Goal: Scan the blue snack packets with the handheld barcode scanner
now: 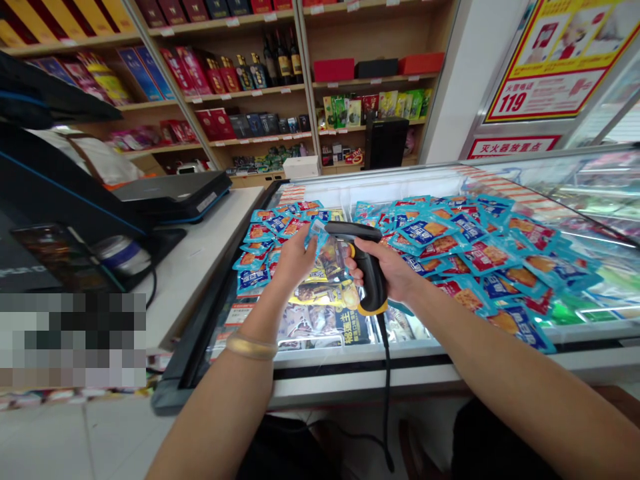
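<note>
My right hand (387, 267) is wrapped round the grip of a black and yellow barcode scanner (371, 273), whose head points left. A cable hangs from the bottom of its handle. In my left hand (296, 253) is a small blue snack packet (317, 233), pinched at its edge just in front of the scanner's head. The packet's printing is too small to read. Beneath both hands is a glass-topped freezer (320, 363). On the glass, a smaller group of blue snack packets (257, 252) lies to the left and a large heap of snack packets (470, 250) to the right.
At the left stands a counter (200, 247) with a flat black scale (175, 193), a phone (60, 253) and a roll of tape (123, 257). Shelves (250, 87) with boxes and bottles line the back. The scanner's cable (387, 393) drops over the freezer's front edge.
</note>
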Tool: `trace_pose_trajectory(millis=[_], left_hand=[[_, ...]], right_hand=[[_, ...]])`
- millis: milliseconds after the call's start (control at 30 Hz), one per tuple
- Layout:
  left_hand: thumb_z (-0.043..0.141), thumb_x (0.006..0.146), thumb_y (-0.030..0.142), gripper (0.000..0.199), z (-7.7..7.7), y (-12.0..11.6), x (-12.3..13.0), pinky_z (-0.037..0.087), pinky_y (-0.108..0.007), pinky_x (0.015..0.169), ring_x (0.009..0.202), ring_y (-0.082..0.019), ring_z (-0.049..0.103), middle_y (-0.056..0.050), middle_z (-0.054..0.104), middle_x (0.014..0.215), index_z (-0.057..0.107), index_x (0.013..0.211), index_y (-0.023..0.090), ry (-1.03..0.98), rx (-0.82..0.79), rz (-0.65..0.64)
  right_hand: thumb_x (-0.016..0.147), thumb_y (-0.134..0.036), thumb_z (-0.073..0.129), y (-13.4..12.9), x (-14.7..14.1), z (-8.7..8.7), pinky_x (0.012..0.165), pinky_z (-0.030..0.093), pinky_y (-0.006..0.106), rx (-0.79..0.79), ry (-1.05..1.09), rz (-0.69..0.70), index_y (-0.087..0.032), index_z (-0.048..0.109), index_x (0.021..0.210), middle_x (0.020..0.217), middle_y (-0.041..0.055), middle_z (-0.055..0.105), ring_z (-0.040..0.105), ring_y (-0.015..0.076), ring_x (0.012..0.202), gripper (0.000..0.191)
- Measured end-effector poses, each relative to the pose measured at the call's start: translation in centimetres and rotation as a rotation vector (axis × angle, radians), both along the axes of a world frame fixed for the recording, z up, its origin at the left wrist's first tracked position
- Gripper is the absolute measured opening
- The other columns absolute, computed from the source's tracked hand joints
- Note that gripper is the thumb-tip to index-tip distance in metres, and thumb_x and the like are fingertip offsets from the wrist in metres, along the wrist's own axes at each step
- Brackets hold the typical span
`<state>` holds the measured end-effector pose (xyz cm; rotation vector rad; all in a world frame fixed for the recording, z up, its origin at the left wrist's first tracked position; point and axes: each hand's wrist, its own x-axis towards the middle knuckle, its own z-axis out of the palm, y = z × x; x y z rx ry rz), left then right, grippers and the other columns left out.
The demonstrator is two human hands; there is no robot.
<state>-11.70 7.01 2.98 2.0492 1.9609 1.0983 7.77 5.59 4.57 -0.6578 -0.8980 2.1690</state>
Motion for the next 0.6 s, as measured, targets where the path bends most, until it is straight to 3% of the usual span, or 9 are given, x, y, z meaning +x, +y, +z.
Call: trace_pose_trajectory(millis=[167,267,467,600], left_hand=[[0.04,0.091,0.028,0.041,0.0,0.0,0.8,0.043,-0.033,0.099,0.115,-0.021,0.058,-0.007,0.065,0.121,0.056,0.127,0.018,-0.135,0.119,0.0],[0.038,0.092,0.024,0.041,1.0,-0.1,2.5,0.039,-0.033,0.105,0.12,-0.019,0.053,-0.008,0.061,0.126,0.055,0.13,0.019,-0.109,0.219,-0.09],[0.034,0.094,0.02,0.043,3.5,0.6,9.8,0.041,-0.036,0.102,0.114,-0.019,0.053,-0.011,0.051,0.132,0.054,0.131,0.025,0.059,0.272,-0.299],[0.034,0.096,0.027,0.043,2.8,1.2,15.4,0.039,-0.045,0.103,0.122,-0.025,0.048,-0.01,0.044,0.141,0.049,0.136,0.03,0.213,0.197,-0.353]], right_hand=[[0.081,-0.037,0.062,0.3,0.5,0.8,0.045,0.042,0.019,0.03,0.062,-0.057,-0.016,0.058,0.076,0.06,-0.0018,0.053,0.045,0.0074,0.047,0.022],[0.08,-0.038,0.063,0.3,2.2,1.9,0.044,0.041,0.019,0.063,0.091,-0.14,-0.017,0.057,0.077,0.061,-0.0016,0.053,0.044,0.0076,0.047,0.021],[0.082,-0.041,0.061,0.6,9.3,4.5,0.043,0.041,0.02,0.215,0.046,-0.41,-0.019,0.056,0.078,0.063,-0.0013,0.049,0.042,0.0083,0.048,0.023],[0.082,-0.045,0.06,1.0,14.1,4.6,0.043,0.043,0.022,0.268,-0.009,-0.562,-0.021,0.055,0.077,0.063,-0.0011,0.049,0.042,0.0094,0.047,0.025]])
